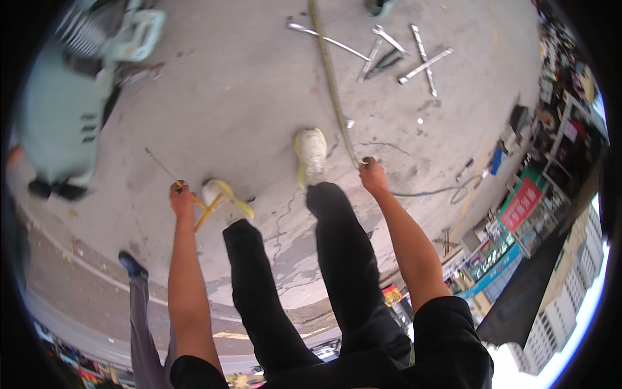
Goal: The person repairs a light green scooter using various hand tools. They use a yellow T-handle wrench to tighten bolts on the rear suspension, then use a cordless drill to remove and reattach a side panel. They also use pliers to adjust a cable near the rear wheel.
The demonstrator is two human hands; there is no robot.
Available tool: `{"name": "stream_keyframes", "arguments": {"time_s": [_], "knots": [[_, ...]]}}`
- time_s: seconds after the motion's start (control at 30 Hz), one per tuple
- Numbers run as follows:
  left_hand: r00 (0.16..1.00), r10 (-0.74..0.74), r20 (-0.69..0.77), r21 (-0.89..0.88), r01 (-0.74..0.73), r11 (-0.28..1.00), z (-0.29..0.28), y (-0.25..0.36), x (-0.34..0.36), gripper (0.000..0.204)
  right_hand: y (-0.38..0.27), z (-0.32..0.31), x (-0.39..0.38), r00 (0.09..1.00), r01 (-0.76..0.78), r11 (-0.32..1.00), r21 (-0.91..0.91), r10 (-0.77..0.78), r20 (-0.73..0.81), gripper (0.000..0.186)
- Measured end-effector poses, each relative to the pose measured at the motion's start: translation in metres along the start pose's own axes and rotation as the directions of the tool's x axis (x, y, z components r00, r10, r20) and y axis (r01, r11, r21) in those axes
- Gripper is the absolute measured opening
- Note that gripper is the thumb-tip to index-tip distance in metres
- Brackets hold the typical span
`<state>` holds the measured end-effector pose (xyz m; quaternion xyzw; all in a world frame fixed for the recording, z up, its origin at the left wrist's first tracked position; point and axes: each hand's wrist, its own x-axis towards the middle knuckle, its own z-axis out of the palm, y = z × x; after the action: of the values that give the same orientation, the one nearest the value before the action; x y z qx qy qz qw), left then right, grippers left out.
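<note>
My left hand (183, 200) is closed round a tool with a thin metal shaft (162, 165). Yellow handle-like parts (208, 211) show beside that hand, near my left shoe; their exact kind is unclear. My right hand (372, 176) grips an olive-yellow hose (335, 91), which runs away from me across the ground. Beyond the right hand, a greyer length of hose (424, 193) trails off to the right and loops. My light shoes (311, 153) stand on the concrete between both hands.
Far ahead lie an open-end wrench (391, 40), black-handled pliers (386, 63), two crossed wrenches (426, 66) and a long-handled tool (337, 44). A pale green scooter (61, 113) stands at left. Another person's leg (139, 318) is behind left. Cluttered stalls line the right.
</note>
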<state>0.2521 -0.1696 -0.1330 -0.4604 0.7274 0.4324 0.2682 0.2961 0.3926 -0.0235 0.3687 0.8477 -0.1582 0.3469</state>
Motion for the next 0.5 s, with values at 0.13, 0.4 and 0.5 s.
{"name": "stream_keyframes", "arguments": {"time_s": [0.13,0.4,0.5], "knots": [[0.988,0.128,0.082,0.050,-0.132,0.990,0.050,0.069,0.044,0.030,-0.012,0.007,0.051,1.000,0.009,0.999,-0.053,-0.009,-0.001,0.041],[0.756,0.629,0.183,0.303,-0.652,0.695,0.133,0.165,0.091,0.041,-0.083,-0.024,0.178,0.847,0.364,0.931,-0.042,-0.349,-0.402,0.051],[0.676,0.736,0.052,0.410,-0.686,0.601,0.142,0.182,0.087,0.035,-0.125,-0.041,0.217,0.800,0.419,0.906,-0.054,-0.397,-0.451,0.050]]}}
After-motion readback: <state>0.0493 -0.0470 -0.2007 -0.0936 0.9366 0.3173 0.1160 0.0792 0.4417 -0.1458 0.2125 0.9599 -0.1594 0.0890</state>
